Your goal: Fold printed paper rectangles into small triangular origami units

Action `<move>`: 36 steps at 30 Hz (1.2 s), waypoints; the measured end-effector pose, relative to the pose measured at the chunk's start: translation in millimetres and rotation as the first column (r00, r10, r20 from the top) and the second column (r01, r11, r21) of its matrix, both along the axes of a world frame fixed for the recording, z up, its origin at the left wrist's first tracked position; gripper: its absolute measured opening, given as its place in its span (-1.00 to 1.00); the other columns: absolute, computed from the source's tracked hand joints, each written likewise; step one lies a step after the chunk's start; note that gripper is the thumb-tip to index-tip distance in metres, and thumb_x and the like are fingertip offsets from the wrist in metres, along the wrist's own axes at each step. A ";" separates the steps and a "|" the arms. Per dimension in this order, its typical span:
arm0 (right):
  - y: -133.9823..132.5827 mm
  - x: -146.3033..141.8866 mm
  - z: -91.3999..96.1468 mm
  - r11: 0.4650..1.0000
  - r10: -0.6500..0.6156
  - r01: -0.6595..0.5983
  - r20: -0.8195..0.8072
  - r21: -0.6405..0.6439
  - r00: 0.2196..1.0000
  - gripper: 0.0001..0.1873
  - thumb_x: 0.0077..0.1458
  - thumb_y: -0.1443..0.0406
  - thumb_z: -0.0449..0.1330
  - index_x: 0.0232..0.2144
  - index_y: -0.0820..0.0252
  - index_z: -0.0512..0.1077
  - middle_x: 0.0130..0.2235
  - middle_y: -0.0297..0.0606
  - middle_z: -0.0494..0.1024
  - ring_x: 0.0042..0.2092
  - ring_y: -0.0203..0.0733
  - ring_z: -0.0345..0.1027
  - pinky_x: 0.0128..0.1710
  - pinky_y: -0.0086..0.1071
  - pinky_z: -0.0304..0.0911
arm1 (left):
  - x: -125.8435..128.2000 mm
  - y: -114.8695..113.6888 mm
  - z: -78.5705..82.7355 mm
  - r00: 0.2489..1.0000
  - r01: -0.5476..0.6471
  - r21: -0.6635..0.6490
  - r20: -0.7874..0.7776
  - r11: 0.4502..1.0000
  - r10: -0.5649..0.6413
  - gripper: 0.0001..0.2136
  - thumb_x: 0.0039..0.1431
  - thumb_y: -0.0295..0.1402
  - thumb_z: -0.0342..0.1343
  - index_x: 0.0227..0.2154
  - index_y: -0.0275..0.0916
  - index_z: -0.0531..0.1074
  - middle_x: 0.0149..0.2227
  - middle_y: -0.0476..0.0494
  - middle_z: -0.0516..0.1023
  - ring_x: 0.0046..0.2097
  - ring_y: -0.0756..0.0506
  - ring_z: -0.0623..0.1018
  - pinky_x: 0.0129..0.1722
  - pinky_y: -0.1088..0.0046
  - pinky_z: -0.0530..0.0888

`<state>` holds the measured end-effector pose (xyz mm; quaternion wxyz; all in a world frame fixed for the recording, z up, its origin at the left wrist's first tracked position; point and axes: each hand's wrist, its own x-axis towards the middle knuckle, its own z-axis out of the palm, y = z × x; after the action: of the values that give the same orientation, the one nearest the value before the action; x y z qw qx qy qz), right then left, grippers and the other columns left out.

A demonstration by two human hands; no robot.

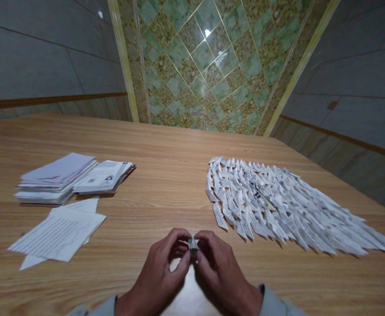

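Between the fingertips of both hands is a small folded paper (pixel 192 244), greyish white, much of it covered by the fingers. My left hand (pixel 161 267) pinches its left side with thumb and forefinger. From the other side, my right hand (pixel 224 270) grips it the same way. Both hands are low in the middle of the view, above the wooden table (pixel 166 175). To the right lie many folded paper boats (pixel 261 197), packed in rows. A pale, blurred patch shows on the table under the hands.
At the left stand a stack of paper (pixel 57 169) and a lower pile of printed sheets (pixel 105 177). Nearer to me, loose printed sheets (pixel 60 235) overlap. Past the table's far edge is a green and gold patterned tile surface (pixel 205 70), with grey walls either side.
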<state>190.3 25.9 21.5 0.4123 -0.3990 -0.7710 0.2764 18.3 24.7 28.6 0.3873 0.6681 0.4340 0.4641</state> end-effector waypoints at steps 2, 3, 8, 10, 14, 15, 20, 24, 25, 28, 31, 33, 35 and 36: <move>-0.6 -3.4 -2.5 0.999 -0.007 0.007 0.008 0.038 1.000 -0.77 0.21 0.47 0.03 -0.14 0.12 0.34 -0.28 -0.27 0.51 -0.28 -0.21 0.40 -0.28 -0.40 0.27 | 0.5 -1.1 -2.7 1.000 -0.003 0.031 -0.017 1.000 0.003 -0.86 0.16 -0.50 0.08 -0.24 -0.18 0.42 -0.32 -0.08 0.63 -0.33 -0.08 0.66 -0.27 0.48 0.60; -0.9 -5.1 -3.4 0.999 -0.019 0.019 0.005 0.051 1.000 -0.77 0.20 0.47 0.02 -0.13 0.12 0.33 -0.29 -0.28 0.51 -0.29 -0.21 0.40 -0.29 -0.40 0.28 | 0.7 -1.6 -4.2 1.000 -0.002 0.042 -0.019 0.999 0.002 -0.84 0.15 -0.51 0.09 -0.21 -0.17 0.41 -0.30 -0.08 0.64 -0.32 -0.07 0.66 -0.26 0.48 0.61; -1.0 -11.2 -4.6 0.993 -0.047 0.047 -0.002 0.105 0.999 -0.70 0.18 0.48 0.02 -0.06 0.12 0.28 -0.26 -0.25 0.55 -0.28 -0.19 0.46 -0.29 -0.40 0.33 | -1.4 -1.9 -12.9 0.999 -0.026 0.049 -0.020 0.998 0.027 -0.74 0.14 -0.52 0.13 -0.13 -0.12 0.37 -0.27 -0.02 0.63 -0.31 -0.05 0.68 -0.26 0.53 0.61; -0.6 -12.4 -3.9 0.988 -0.050 0.048 0.007 0.147 0.999 -0.69 0.19 0.49 0.01 -0.05 0.12 0.29 -0.25 -0.24 0.55 -0.28 -0.19 0.46 -0.28 -0.40 0.33 | -3.4 -1.9 -16.4 0.998 -0.059 0.040 -0.020 0.997 0.060 -0.75 0.14 -0.52 0.12 -0.13 -0.12 0.38 -0.25 -0.03 0.64 -0.29 -0.06 0.68 -0.24 0.51 0.61; 0.0 -13.4 -3.4 0.972 -0.043 0.031 0.048 0.235 0.998 -0.76 0.19 0.50 -0.02 -0.19 0.11 0.30 -0.38 -0.31 0.48 -0.39 -0.21 0.37 -0.39 -0.41 0.23 | -5.9 -4.0 -19.5 0.998 -0.062 -0.050 0.029 0.997 0.064 -0.84 0.24 -0.44 0.10 -0.13 -0.14 0.39 -0.23 -0.08 0.62 -0.23 -0.10 0.66 -0.19 0.46 0.59; 0.0 -13.3 -3.7 0.970 -0.037 0.022 0.056 0.243 0.998 -0.78 0.19 0.50 -0.02 -0.22 0.11 0.29 -0.41 -0.32 0.45 -0.42 -0.22 0.34 -0.42 -0.41 0.20 | -6.0 -4.9 -19.1 0.997 -0.048 -0.083 0.056 0.995 0.053 -0.89 0.27 -0.41 0.08 -0.16 -0.15 0.39 -0.26 -0.08 0.61 -0.23 -0.10 0.65 -0.21 0.46 0.58; 0.6 -8.9 -5.8 0.968 -0.031 0.010 0.078 0.251 0.996 -0.77 0.17 0.52 -0.03 -0.25 0.11 0.29 -0.46 -0.35 0.40 -0.44 -0.22 0.28 -0.46 -0.41 0.11 | -5.4 -7.6 -14.8 0.974 0.015 -0.168 0.223 0.986 0.023 -0.91 0.31 -0.31 0.08 -0.30 -0.19 0.40 -0.34 -0.08 0.57 -0.32 -0.07 0.59 -0.32 0.51 0.51; 1.8 -5.1 -5.9 0.958 -0.025 -0.002 0.092 0.288 0.995 -0.74 0.14 0.54 -0.03 -0.23 0.13 0.30 -0.47 -0.34 0.39 -0.45 -0.22 0.26 -0.47 -0.41 0.09 | -3.1 -7.8 -14.0 0.947 0.061 -0.260 0.321 0.964 0.027 -0.82 0.24 -0.19 0.16 -0.31 -0.20 0.41 -0.36 -0.08 0.56 -0.35 -0.07 0.55 -0.34 0.50 0.48; 1.9 -4.8 -5.9 0.953 -0.020 -0.010 0.095 0.303 0.995 -0.74 0.13 0.54 -0.03 -0.23 0.13 0.31 -0.48 -0.34 0.39 -0.46 -0.22 0.26 -0.48 -0.40 0.08 | -2.2 -7.9 -13.9 0.940 0.050 -0.295 0.336 0.954 0.055 -0.80 0.20 -0.17 0.20 -0.33 -0.20 0.41 -0.38 -0.06 0.55 -0.36 -0.06 0.54 -0.36 0.51 0.47; 1.1 -4.9 -6.0 0.960 0.009 -0.037 0.099 0.278 0.995 -0.73 0.13 0.55 -0.03 -0.25 0.14 0.32 -0.48 -0.34 0.39 -0.46 -0.22 0.27 -0.48 -0.41 0.10 | 0.1 -8.7 -14.2 0.933 -0.032 -0.382 0.320 0.924 0.165 -0.80 0.13 -0.22 0.27 -0.34 -0.19 0.40 -0.41 -0.01 0.54 -0.37 -0.05 0.55 -0.38 0.54 0.46; -0.7 -4.9 -4.7 0.983 -0.028 0.020 0.040 0.180 0.999 -0.76 0.14 0.52 0.00 -0.23 0.12 0.31 -0.43 -0.32 0.43 -0.42 -0.21 0.31 -0.43 -0.40 0.17 | -1.2 -9.7 -16.6 0.949 -0.088 -0.338 0.256 0.937 0.182 -0.85 0.14 -0.31 0.25 -0.28 -0.18 0.41 -0.36 -0.05 0.60 -0.28 -0.10 0.61 -0.26 0.49 0.52; -1.9 -4.6 -2.7 0.990 -0.074 0.075 -0.009 0.121 0.997 -0.80 0.15 0.47 0.05 -0.20 0.13 0.32 -0.38 -0.30 0.45 -0.36 -0.18 0.34 -0.39 -0.38 0.20 | -3.8 -10.0 -18.9 0.966 -0.064 -0.277 0.225 0.959 0.130 -0.87 0.17 -0.35 0.23 -0.25 -0.17 0.41 -0.32 -0.07 0.63 -0.23 -0.12 0.65 -0.21 0.47 0.54; -2.8 -4.3 -0.7 0.995 -0.068 0.070 -0.026 0.068 0.997 -0.84 0.17 0.40 0.12 -0.18 0.13 0.35 -0.33 -0.27 0.46 -0.30 -0.15 0.35 -0.34 -0.35 0.22 | -6.4 -10.1 -20.9 0.978 -0.033 -0.242 0.192 0.970 0.082 -0.88 0.18 -0.38 0.22 -0.24 -0.17 0.41 -0.31 -0.08 0.64 -0.21 -0.13 0.66 -0.20 0.47 0.55; -3.2 -4.3 -0.1 0.998 -0.048 0.049 -0.026 0.048 0.999 -0.86 0.18 0.38 0.14 -0.18 0.13 0.37 -0.32 -0.26 0.47 -0.28 -0.14 0.35 -0.32 -0.34 0.23 | -7.3 -10.1 -21.4 0.982 -0.028 -0.233 0.176 0.972 0.071 -0.89 0.19 -0.41 0.21 -0.24 -0.17 0.42 -0.31 -0.08 0.64 -0.21 -0.13 0.67 -0.20 0.47 0.55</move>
<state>185.9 22.7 21.3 0.4379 -0.4041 -0.7624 0.2525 11.0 14.6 7.2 0.4884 0.5624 0.4638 0.4797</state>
